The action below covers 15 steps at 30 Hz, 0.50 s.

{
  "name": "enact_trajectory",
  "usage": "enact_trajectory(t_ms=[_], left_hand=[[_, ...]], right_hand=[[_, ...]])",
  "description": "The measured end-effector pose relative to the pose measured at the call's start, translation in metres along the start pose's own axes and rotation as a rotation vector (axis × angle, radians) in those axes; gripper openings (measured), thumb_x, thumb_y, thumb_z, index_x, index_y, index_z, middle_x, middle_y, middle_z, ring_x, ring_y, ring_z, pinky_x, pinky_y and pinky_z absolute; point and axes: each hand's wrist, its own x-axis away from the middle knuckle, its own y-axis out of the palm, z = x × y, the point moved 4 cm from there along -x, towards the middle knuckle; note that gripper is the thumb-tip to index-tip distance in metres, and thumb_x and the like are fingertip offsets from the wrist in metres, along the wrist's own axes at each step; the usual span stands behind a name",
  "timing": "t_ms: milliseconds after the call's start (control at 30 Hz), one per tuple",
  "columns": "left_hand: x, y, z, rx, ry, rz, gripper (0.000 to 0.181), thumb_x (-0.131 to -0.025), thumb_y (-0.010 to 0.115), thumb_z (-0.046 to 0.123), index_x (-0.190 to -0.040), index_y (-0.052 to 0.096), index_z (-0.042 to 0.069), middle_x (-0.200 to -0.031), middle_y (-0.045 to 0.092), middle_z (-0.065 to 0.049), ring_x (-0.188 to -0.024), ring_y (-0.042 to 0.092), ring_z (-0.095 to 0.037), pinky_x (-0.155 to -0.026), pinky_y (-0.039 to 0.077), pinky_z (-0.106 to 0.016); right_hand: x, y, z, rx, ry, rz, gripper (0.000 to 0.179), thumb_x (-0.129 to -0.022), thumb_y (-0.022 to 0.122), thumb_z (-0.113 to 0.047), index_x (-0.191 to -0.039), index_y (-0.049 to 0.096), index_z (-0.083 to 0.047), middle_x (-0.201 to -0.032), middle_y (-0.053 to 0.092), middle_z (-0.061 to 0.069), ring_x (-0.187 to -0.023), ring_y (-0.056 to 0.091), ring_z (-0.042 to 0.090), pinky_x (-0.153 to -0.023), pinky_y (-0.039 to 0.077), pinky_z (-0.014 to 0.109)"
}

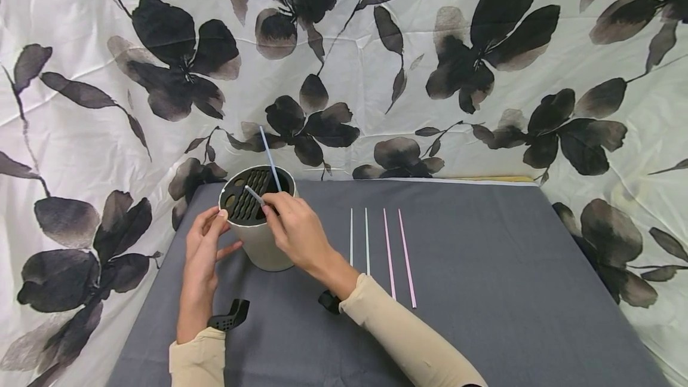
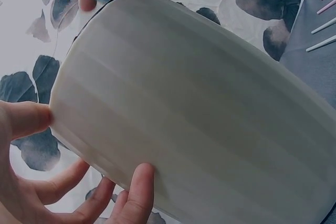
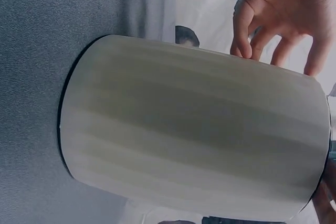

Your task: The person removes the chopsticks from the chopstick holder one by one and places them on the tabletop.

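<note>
A cream, tapered round knife block (image 1: pixel 266 249) stands upright on the grey cloth, with a black slotted insert (image 1: pixel 244 211) in its top. My left hand (image 1: pixel 203 249) steadies its left side, thumb at the rim and fingers spread against the wall. Over the top, my right hand (image 1: pixel 301 229) pinches a pale blue-grey chopstick (image 1: pixel 254 194), tilted, its free end pointing up and left; its other end is hidden by the fingers. Another light blue chopstick (image 1: pixel 270 157) stands leaning in the insert behind that hand. In the right wrist view the left fingertips (image 3: pixel 311 66) touch the wall.
Two white chopsticks (image 1: pixel 352 235) and two pink chopsticks (image 1: pixel 389 249) lie side by side on the grey cloth (image 1: pixel 500 279), right of the block. The right forearm covers the lower ends of some. A floral curtain (image 1: pixel 376 76) hangs behind the table.
</note>
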Motion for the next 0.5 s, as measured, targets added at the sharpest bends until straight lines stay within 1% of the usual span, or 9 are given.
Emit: enact_trajectory(t_ms=[100, 167, 200, 267, 333, 500], left_hand=[[-0.001, 0.000, -0.001, -0.003, -0.009, 0.005, 0.058, -0.105, 0.060, 0.043, -0.153, 0.046, 0.013, -0.133, 0.051, 0.008, -0.113, 0.055, -0.009, -0.073, 0.067, -0.027], [-0.001, 0.000, -0.001, -0.005, -0.012, 0.007, 0.057, -0.105, 0.060, 0.043, -0.152, 0.046, 0.014, -0.133, 0.051, 0.008, -0.113, 0.055, -0.009, -0.073, 0.067, -0.027], [-0.001, 0.001, -0.001, -0.006, -0.013, 0.006, 0.057, -0.105, 0.060, 0.043, -0.152, 0.046, 0.014, -0.132, 0.051, 0.008, -0.113, 0.055, -0.009, -0.073, 0.067, -0.027], [-0.002, 0.001, -0.001, -0.006, -0.015, 0.004, 0.058, -0.105, 0.061, 0.044, -0.152, 0.046, 0.014, -0.132, 0.051, 0.009, -0.114, 0.055, -0.009, -0.072, 0.067, -0.026], [-0.002, 0.001, -0.001, -0.008, -0.018, 0.006, 0.059, -0.105, 0.060, 0.044, -0.153, 0.045, 0.014, -0.132, 0.051, 0.009, -0.114, 0.054, -0.009, -0.072, 0.067, -0.026], [-0.003, 0.001, -0.001, -0.008, -0.027, 0.009, 0.059, -0.105, 0.060, 0.044, -0.154, 0.044, 0.015, -0.134, 0.050, 0.008, -0.114, 0.054, -0.009, -0.072, 0.067, -0.025]], right_hand=[[0.002, -0.006, 0.002, -0.089, -0.012, 0.078, 0.014, -0.109, 0.056, -0.013, -0.118, 0.064, -0.006, -0.107, 0.069, 0.003, -0.090, 0.066, 0.010, -0.083, 0.058, 0.019], [0.003, -0.010, 0.003, -0.150, -0.019, 0.130, 0.013, -0.108, 0.057, -0.009, -0.117, 0.063, -0.003, -0.109, 0.070, 0.006, -0.096, 0.070, 0.013, -0.086, 0.059, 0.015], [0.002, -0.012, 0.003, -0.177, -0.022, 0.154, 0.013, -0.107, 0.058, -0.008, -0.117, 0.063, -0.002, -0.110, 0.070, 0.008, -0.100, 0.072, 0.015, -0.090, 0.059, 0.015], [0.002, -0.016, 0.004, -0.222, -0.024, 0.194, 0.013, -0.106, 0.059, -0.004, -0.118, 0.062, 0.000, -0.111, 0.070, 0.011, -0.103, 0.073, 0.018, -0.095, 0.059, 0.016], [0.002, -0.020, 0.005, -0.259, -0.018, 0.228, 0.014, -0.104, 0.059, -0.001, -0.118, 0.061, 0.001, -0.111, 0.070, 0.012, -0.103, 0.074, 0.021, -0.096, 0.060, 0.018], [0.003, -0.029, 0.007, -0.343, 0.020, 0.294, 0.015, -0.103, 0.059, 0.002, -0.118, 0.060, 0.002, -0.111, 0.070, 0.016, -0.103, 0.073, 0.025, -0.094, 0.063, 0.024]])
